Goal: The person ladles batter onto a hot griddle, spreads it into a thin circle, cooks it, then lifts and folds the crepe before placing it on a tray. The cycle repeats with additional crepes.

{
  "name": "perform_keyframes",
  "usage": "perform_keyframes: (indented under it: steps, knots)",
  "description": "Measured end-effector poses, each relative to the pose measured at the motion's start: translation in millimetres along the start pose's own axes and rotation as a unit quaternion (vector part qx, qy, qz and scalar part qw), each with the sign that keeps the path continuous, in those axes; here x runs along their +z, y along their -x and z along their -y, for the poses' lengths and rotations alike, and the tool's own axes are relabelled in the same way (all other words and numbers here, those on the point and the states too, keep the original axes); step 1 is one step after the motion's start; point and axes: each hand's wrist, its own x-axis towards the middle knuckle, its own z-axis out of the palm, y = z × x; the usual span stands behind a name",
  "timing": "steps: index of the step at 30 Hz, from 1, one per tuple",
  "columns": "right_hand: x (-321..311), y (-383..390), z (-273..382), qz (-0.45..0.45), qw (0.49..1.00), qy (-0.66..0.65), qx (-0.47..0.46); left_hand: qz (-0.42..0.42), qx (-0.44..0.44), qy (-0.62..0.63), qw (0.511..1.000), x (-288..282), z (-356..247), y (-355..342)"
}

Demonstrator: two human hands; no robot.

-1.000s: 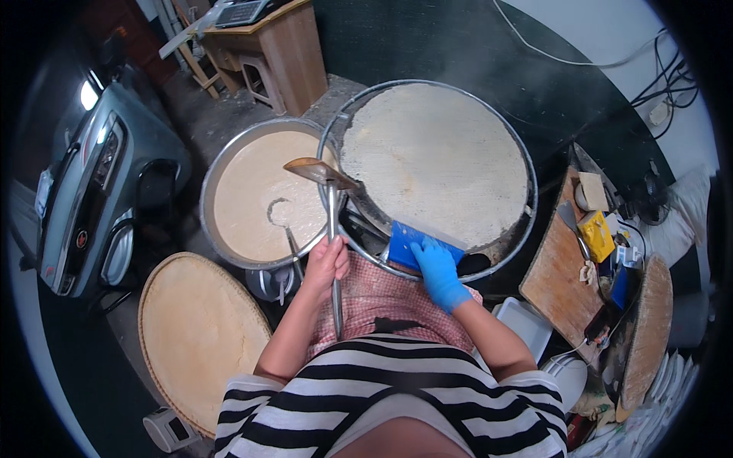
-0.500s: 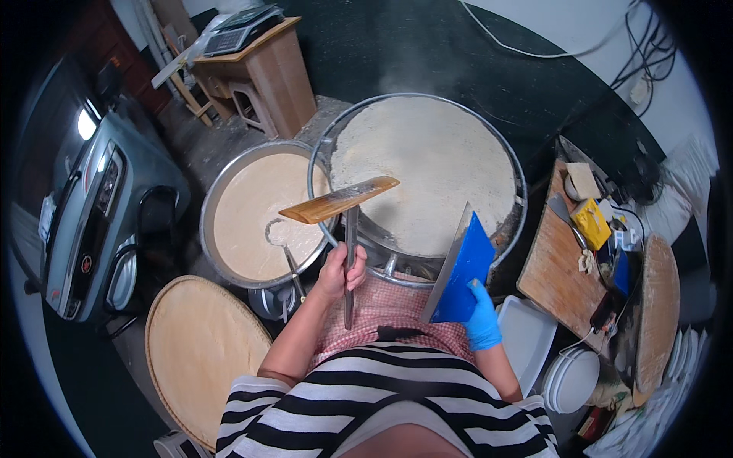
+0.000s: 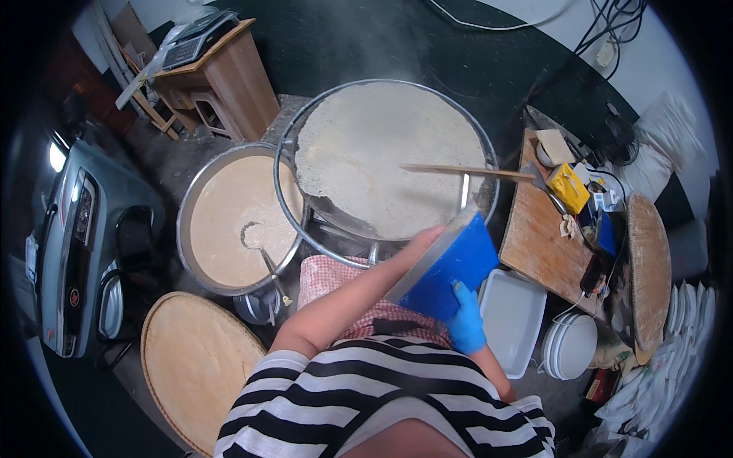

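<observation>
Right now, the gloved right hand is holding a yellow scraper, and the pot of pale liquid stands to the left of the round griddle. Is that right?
Not quite: the scraper is blue, not yellow, as the head view shows. The gloved right hand does hold it, and the pot stands to the left of the round griddle.

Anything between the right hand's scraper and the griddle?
Yes: the left hand, partly hidden by the scraper, lies between them in this view; the spreader is over the right part of the griddle.
</observation>
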Motion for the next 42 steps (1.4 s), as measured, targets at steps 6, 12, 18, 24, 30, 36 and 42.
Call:
perform_keyframes:
  steps: [6,12,18,24,30,36,42]
  knots:
    - [-54,31,-7,-0.204,0.970,-0.130,0.013,0.073,0.009,-0.203,0.976,6,52,7]
    - [-125,65,-26,-0.388,0.916,-0.096,0.024,0.000,-0.028,-0.124,0.992,-53,71,59]
    - [-180,70,-61,-0.372,0.900,-0.215,0.070,-0.142,-0.085,-0.047,0.985,-94,90,118]
    - [-211,34,-101,-0.429,0.872,-0.232,0.050,-0.253,-0.078,-0.016,0.964,-115,106,140]
    - [-237,-3,-113,-0.434,0.882,-0.180,0.042,-0.322,-0.039,0.011,0.946,-128,100,152]
    - [-246,-18,-123,-0.379,0.903,-0.203,0.021,-0.380,-0.019,0.014,0.925,-140,100,167]
    - [-201,-9,-111,-0.262,0.919,-0.291,0.036,-0.412,-0.029,0.051,0.909,-162,112,180]
